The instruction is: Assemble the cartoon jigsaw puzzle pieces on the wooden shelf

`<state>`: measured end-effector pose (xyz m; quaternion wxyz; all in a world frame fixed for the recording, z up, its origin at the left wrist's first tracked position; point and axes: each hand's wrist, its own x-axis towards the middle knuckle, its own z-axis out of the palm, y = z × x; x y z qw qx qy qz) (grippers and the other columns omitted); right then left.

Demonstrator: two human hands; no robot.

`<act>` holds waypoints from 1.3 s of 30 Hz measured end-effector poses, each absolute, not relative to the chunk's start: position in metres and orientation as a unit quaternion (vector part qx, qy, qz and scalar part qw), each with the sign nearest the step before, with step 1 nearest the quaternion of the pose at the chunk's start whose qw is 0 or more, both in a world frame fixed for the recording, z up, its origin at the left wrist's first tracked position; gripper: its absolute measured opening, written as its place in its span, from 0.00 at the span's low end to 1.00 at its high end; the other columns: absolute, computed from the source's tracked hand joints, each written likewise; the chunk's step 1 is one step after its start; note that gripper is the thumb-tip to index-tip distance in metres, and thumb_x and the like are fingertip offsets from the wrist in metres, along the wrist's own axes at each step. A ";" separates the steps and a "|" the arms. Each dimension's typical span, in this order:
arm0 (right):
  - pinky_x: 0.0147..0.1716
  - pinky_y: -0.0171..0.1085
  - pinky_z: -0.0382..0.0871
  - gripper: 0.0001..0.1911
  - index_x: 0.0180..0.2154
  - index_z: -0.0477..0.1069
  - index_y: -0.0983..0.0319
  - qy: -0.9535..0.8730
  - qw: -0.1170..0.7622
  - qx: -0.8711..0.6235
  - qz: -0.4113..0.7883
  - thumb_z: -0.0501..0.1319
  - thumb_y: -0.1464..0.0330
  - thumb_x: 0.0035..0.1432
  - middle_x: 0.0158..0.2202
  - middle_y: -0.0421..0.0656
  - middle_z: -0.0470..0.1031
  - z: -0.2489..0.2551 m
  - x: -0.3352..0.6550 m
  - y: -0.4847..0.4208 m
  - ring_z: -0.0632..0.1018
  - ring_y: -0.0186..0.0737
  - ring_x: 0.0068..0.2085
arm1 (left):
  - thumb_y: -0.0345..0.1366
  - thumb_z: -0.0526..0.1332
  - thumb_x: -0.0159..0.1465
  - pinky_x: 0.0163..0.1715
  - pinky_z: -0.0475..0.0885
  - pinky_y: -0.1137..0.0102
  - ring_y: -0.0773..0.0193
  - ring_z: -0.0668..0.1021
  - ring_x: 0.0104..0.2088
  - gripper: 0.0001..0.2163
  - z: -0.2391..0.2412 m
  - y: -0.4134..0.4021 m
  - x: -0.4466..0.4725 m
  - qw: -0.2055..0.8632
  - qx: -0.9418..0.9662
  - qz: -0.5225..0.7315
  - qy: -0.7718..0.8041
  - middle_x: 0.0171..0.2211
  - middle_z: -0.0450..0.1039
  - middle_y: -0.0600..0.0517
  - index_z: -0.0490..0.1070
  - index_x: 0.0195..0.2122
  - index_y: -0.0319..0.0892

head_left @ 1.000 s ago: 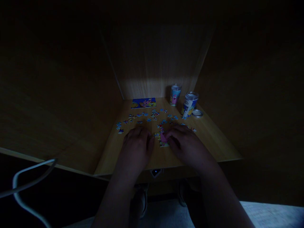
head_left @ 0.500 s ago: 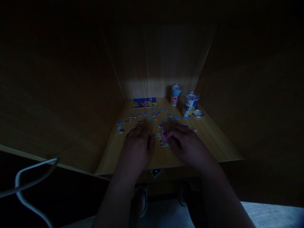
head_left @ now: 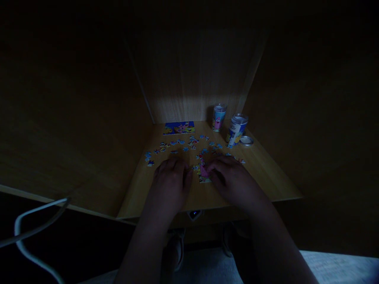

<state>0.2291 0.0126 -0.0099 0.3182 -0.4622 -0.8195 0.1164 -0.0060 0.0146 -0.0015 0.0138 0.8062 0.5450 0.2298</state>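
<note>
A partly joined jigsaw puzzle (head_left: 203, 172), pink and yellow, lies flat on the wooden surface between my hands. My right hand (head_left: 229, 173) is at its right edge, with thumb and fingers bent together over the pink part; whether a piece is pinched there is hidden. Just left of the puzzle, my left hand (head_left: 172, 177) rests with curled fingers, thumb near the yellow pieces, its fingertips out of sight. Loose puzzle pieces (head_left: 193, 141) are scattered in an arc beyond both hands. Behind them, at the back left, lies a reference picture (head_left: 179, 127) with cartoon figures.
Two clear-topped printed cups stand at the back right, one farther cup (head_left: 218, 117) and one nearer cup (head_left: 237, 129). A round metallic lid (head_left: 246, 141) lies beside the nearer one. Wooden panels enclose the sides and back. A white cable (head_left: 18, 228) hangs at lower left.
The view has shifted very slightly. Both hands stay in nearly the same place, and the puzzle and loose pieces look unchanged.
</note>
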 end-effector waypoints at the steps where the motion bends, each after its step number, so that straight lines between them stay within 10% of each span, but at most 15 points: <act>1: 0.58 0.52 0.76 0.11 0.45 0.79 0.56 -0.819 0.317 -0.464 0.115 0.61 0.76 0.75 0.49 0.43 0.85 -0.010 0.229 0.013 0.84 0.48 0.53 | 0.33 0.64 0.77 0.53 0.78 0.50 0.45 0.81 0.48 0.05 -0.001 0.015 -0.006 0.015 0.806 0.229 0.546 0.45 0.79 0.45 0.72 0.42 0.45; 39: 0.57 0.51 0.76 0.10 0.45 0.80 0.55 -0.819 0.321 -0.461 0.113 0.62 0.75 0.76 0.48 0.43 0.85 -0.011 0.230 0.014 0.84 0.48 0.52 | 0.34 0.63 0.78 0.53 0.78 0.49 0.47 0.80 0.48 0.04 -0.004 0.015 -0.007 0.007 0.807 0.229 0.544 0.45 0.78 0.45 0.72 0.42 0.45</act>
